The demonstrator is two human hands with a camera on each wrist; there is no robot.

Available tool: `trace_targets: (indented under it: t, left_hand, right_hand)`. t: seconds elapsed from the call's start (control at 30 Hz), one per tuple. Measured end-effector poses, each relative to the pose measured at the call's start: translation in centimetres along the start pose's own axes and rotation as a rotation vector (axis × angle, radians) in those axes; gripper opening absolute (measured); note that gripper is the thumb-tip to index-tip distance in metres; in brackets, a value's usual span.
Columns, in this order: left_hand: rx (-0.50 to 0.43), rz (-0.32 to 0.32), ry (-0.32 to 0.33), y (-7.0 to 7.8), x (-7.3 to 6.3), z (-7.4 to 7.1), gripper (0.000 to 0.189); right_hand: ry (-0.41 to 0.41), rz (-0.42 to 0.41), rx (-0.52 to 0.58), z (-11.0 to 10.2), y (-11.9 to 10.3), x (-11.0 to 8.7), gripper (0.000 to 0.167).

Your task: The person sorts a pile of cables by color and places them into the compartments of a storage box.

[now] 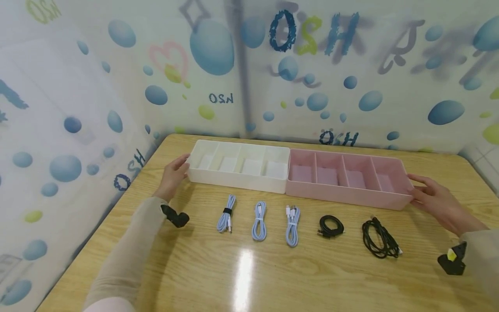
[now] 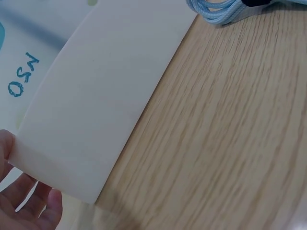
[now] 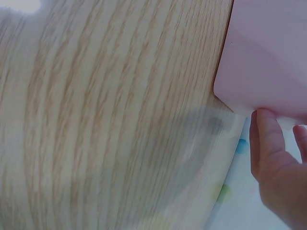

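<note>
I've got a wood-grain table (image 1: 312, 279) on the feed. Pink four-compartment organizer (image 1: 347, 193) and white four-compartment organizer (image 1: 238, 178) sit end to end near its back edge. Right hand (image 1: 438, 201): fingers fairly straight, touching pink's outer end. Left hand (image 1: 172, 177): fingers relaxed, touching white's. In front: larger black cable (image 1: 386, 239), three light-blue cables (image 1: 257, 227), smaller black cable (image 1: 331, 233).
</note>
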State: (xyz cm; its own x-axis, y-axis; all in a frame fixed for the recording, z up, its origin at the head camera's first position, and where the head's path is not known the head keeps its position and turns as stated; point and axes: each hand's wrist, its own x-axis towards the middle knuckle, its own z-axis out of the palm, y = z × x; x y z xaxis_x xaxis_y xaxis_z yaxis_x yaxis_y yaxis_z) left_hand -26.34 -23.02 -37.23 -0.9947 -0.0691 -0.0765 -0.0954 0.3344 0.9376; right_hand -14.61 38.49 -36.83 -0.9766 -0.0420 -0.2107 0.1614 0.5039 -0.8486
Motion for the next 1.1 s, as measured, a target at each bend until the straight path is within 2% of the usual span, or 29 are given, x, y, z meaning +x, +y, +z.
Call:
trace_targets:
  t: [0.2,0.4,0.57,0.73,0.87,1.1]
  left_hand:
    - [0.0,0.002,0.004,0.3,-0.3,0.6,0.042]
    - [-0.01,0.012,-0.004,0.4,-0.4,1.0,0.042]
    - [-0.016,0.022,-0.017,0.3,-0.4,1.2,0.042]
    - [-0.024,0.022,-0.024,0.3,-0.6,1.6,0.043]
    - [-0.01,0.022,-0.029,0.5,-0.8,1.8,0.043]
    - [0.011,0.022,-0.026,0.4,-0.9,2.1,0.043]
  right_hand:
    - [-0.001,-0.032,0.023,-0.7,1.0,0.0,0.061]
    - [0.016,-0.054,0.092,-2.2,4.6,1.2,0.054]
    - [0.06,-0.035,0.079,-3.0,7.1,2.1,0.063]
    - [0.072,-0.027,0.056,-3.7,8.6,2.7,0.061]
    - [0.078,-0.024,0.06,-4.1,8.9,2.7,0.063]
    - [0.064,-0.014,0.066,-3.6,6.9,1.5,0.063]
